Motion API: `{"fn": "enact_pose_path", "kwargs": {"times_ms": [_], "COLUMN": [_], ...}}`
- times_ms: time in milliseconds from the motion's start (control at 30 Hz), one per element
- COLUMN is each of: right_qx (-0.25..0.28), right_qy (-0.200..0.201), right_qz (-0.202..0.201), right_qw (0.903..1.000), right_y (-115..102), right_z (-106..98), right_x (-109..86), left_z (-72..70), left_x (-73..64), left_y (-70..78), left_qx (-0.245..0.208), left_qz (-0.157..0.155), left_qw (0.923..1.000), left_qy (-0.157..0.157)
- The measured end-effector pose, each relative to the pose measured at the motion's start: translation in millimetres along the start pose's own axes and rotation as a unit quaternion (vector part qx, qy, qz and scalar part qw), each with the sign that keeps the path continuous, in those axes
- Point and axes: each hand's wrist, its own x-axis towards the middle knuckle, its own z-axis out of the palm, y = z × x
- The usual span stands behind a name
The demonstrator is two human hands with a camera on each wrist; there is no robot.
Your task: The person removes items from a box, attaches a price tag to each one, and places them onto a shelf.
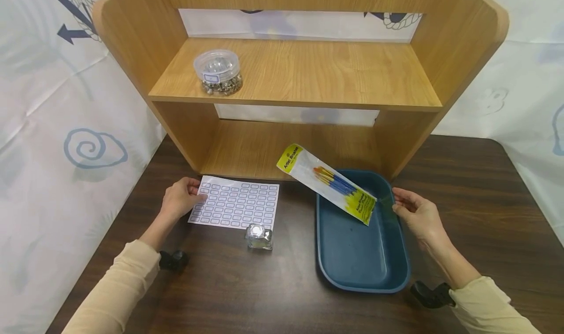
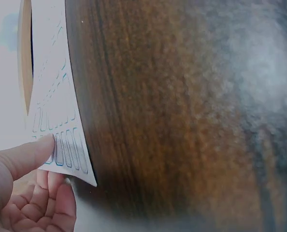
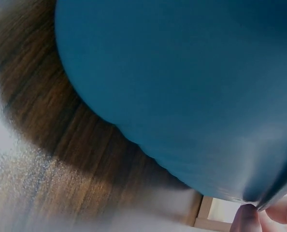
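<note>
Label sheet (image 1: 238,204) extends rightward from the pinching left hand (image 1: 179,198).

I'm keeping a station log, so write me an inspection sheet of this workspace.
Surface: dark wood-grain table, reflecting some glare.
Job's things: printed label sheet; blue tray.
Clutter: Artist Brushes packet lying slantwise across the tray's rim; small glass bottle at the sheet's near edge; lidded clear jar of small metallic pieces.
Hands: left hand pinches the sheet's left edge; right hand pinches the tray's right rim.
Cables: nothing seen.
Surroundings: wooden shelf unit holding the jar; patterned cloth behind.
</note>
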Motion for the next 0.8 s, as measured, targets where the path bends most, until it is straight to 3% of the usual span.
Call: {"fn": "enact_pose_path", "kwargs": {"times_ms": [167,300,433,600,800], "right_qx": [0.012,0.027,0.008,0.01,0.059], "right_qy": [0.002,0.039,0.066,0.019,-0.076], "right_qz": [-0.002,-0.023,-0.058,-0.089,-0.077], "right_qw": [0.9999,0.9986,0.9961,0.9958,0.9923], "right_y": [-4.2,-12.9,-32.2,-68.6,-100.2], "right_z": [-4.9,-7.7,-2.9,18.6,62.7], "right_x": [-1.8,-3.4,-3.9,-4.0,1.1], "left_z": [-2.5,-6.1,-12.3,-16.4,-17.4], "left_x": [-0.1,-0.7,-3.7,-6.2,-5.1], "left_y": [-5.3,-9.2,-11.5,-15.8,-23.0], "left_qx": [-0.019,-0.045,-0.087,-0.145,-0.182], "left_qz": [0.013,0.025,0.031,0.028,0.023], "left_qw": [0.9997,0.9985,0.9949,0.9869,0.9797], "left_qy": [-0.007,-0.02,-0.04,-0.067,-0.082]}}
